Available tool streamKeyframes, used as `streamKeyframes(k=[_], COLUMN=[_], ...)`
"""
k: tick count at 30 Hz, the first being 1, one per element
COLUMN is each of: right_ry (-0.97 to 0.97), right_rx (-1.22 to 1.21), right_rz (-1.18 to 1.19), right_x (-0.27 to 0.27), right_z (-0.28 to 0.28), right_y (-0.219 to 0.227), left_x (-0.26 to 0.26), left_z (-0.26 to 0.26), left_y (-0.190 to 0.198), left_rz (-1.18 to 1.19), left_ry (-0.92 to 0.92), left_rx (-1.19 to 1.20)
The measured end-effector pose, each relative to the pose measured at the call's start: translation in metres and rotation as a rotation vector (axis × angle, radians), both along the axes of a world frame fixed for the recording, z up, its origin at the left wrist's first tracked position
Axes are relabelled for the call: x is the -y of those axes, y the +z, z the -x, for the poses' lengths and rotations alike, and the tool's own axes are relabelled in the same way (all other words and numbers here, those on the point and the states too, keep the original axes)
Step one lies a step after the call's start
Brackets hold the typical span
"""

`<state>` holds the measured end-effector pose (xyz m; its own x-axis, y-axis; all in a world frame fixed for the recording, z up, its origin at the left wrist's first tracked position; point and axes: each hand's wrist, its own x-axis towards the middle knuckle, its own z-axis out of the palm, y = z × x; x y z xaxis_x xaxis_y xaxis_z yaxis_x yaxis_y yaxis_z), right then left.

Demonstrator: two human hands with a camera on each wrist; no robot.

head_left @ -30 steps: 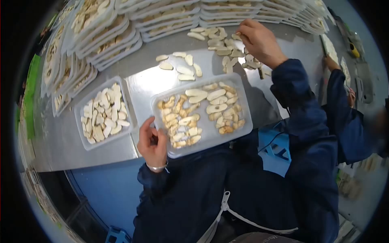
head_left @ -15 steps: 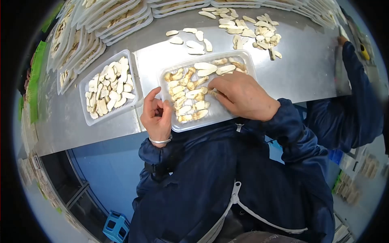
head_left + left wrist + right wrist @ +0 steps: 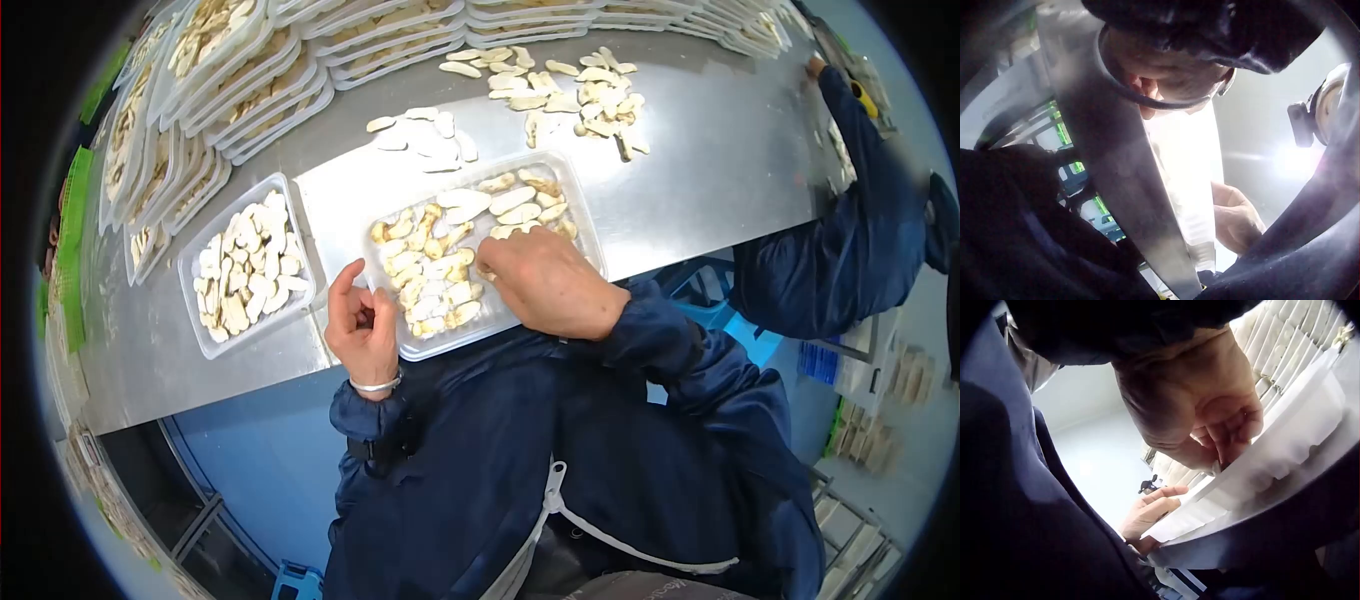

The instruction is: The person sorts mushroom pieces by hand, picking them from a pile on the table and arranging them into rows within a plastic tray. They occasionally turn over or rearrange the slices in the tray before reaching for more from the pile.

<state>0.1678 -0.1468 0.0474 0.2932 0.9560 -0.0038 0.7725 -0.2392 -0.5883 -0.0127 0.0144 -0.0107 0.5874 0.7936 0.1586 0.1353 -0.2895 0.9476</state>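
A clear plastic tray [image 3: 585,205] at the table's front edge holds rows of pale and browned mushroom slices [image 3: 465,205]. My right hand [image 3: 555,285] is over its right part, fingertips down inside the rim. In the right wrist view the thumb and fingers of the right hand [image 3: 1210,415] pinch a small pale mushroom slice [image 3: 1216,467], mostly hidden by them. My left hand [image 3: 362,325] stays at the tray's left side, its thumb by the rim and its fingers loosely bent with nothing between them.
Left of it stands a second tray [image 3: 205,335] heaped with pale slices. Loose slices [image 3: 605,100] lie in a pile behind, with a smaller group [image 3: 425,135] to the left. Stacked filled trays [image 3: 390,45] line the back. Another person's sleeve [image 3: 850,250] is at the right.
My right hand has come from the loose pile at the back to over the tray, and stays there. The left hand keeps its place beside the tray.
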Motion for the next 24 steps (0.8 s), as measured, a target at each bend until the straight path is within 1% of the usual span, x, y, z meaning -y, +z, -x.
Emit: streamKeyframes(k=[4, 7, 10, 11, 13, 14, 15, 16, 19, 21, 24], right_ry=[0.022, 0.047, 0.041, -0.049, -0.257, -0.328, -0.393, -0.37, -0.32, -0.305, -0.286], right_rx=[0.045, 0.169, 0.193, 0.23, 0.291, 0.412, 0.545, 0.601, 0.55, 0.558, 0.623], right_rz=[-0.109, -0.19, -0.208, -0.248, -0.313, -0.319, -0.196, -0.095, -0.063, -0.079, -0.103], right_x=[0.002, 0.001, 0.003, 0.006, 0.015, 0.021, 0.027, 0.035, 0.038, 0.033, 0.033], right_z=[0.003, 0.003, -0.006, -0.018, -0.06, -0.089, -0.111, -0.132, -0.15, -0.15, -0.157], right_y=[-0.003, -0.002, 0.007, 0.011, 0.027, 0.021, 0.025, 0.018, 0.001, -0.003, -0.016], left_x=[0.0, 0.001, 0.001, 0.001, 0.001, 0.001, 0.001, 0.0, 0.0, 0.001, 0.0], left_z=[0.0, -0.001, 0.0, 0.0, 0.001, 0.001, 0.0, 0.0, 0.002, 0.001, 0.001], left_y=[0.0, 0.001, 0.002, 0.002, 0.002, 0.002, 0.002, 0.001, -0.002, 0.0, 0.001], left_rz=[-0.007, -0.003, 0.015, 0.02, 0.021, 0.015, 0.008, 0.007, 0.021, 0.048, -0.006], left_ry=[0.007, 0.008, 0.005, 0.004, 0.006, 0.004, 0.003, -0.002, 0.003, 0.016, 0.008], left_rx=[0.002, 0.001, 0.003, 0.004, -0.002, -0.006, -0.008, 0.0, 0.011, -0.002, -0.01])
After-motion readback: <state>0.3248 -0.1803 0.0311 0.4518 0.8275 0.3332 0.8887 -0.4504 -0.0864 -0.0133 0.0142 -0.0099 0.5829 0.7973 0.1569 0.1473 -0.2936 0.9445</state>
